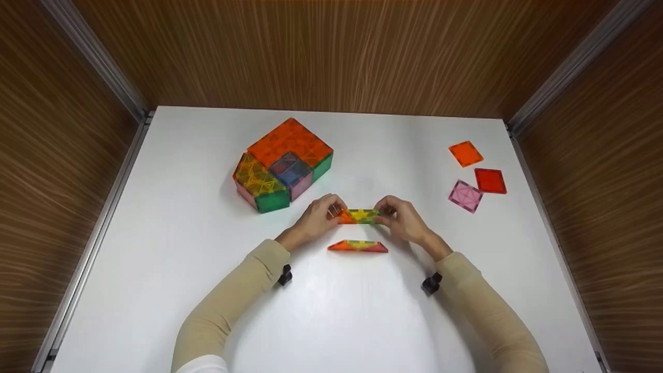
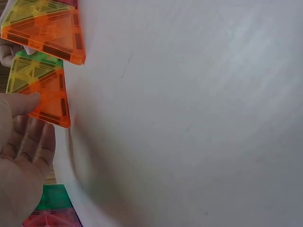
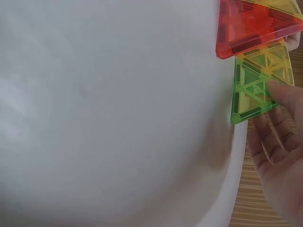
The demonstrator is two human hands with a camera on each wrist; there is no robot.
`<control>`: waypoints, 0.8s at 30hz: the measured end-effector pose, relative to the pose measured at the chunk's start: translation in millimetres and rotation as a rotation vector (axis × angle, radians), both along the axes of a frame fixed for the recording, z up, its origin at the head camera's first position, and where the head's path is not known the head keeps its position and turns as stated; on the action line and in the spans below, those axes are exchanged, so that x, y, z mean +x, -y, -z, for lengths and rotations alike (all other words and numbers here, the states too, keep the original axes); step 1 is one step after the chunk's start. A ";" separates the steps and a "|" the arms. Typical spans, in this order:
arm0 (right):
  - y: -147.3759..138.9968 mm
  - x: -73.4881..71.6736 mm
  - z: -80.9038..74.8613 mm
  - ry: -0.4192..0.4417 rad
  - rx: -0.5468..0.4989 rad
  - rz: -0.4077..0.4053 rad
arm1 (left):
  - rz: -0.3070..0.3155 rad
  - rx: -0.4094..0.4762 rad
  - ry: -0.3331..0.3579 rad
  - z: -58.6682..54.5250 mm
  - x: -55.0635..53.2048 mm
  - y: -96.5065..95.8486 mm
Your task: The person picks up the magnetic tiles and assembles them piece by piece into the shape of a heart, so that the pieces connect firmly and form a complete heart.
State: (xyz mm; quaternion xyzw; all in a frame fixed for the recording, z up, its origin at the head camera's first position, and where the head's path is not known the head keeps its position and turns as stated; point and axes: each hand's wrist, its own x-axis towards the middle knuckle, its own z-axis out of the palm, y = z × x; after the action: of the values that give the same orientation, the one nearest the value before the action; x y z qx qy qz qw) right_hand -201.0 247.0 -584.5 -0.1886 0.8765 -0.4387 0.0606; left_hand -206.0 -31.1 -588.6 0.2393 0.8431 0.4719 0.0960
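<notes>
My left hand pinches an orange triangular magnetic tile between thumb and fingers. A green triangular magnetic tile is pinched at the other end by my right hand. Between these two sits a yellow triangular tile, edge to edge with both, so they form one strip. Nearer the person stands a second strip of triangular tiles, orange at left, yellow in the middle and red at right; neither hand is on it.
Back left stands a tile structure with an orange top, a yellow top section and green and pink sides. At the right lie an orange square tile, a red one and a pink one. Wood-grain walls enclose the white table.
</notes>
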 end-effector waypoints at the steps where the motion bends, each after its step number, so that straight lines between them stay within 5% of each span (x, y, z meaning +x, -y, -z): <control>1: -0.2 0.6 0.4 0.000 -0.002 -0.002 | -0.002 0.000 0.002 0.3 0.4 0.0; 12: -23.3 3.3 -3.8 0.038 0.007 0.012 | 0.011 0.013 0.036 1.2 1.3 -2.7; 24: -126.0 -1.9 -15.8 0.041 0.150 0.230 | 0.020 0.006 0.029 1.9 1.7 -1.1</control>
State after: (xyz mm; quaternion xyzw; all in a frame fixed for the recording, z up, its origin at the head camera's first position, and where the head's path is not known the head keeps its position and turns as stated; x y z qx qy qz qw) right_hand -202.9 373.0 -568.7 -0.0727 0.9213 -0.3797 0.0418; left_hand -204.4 -30.0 -590.5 0.2410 0.8379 0.4768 0.1121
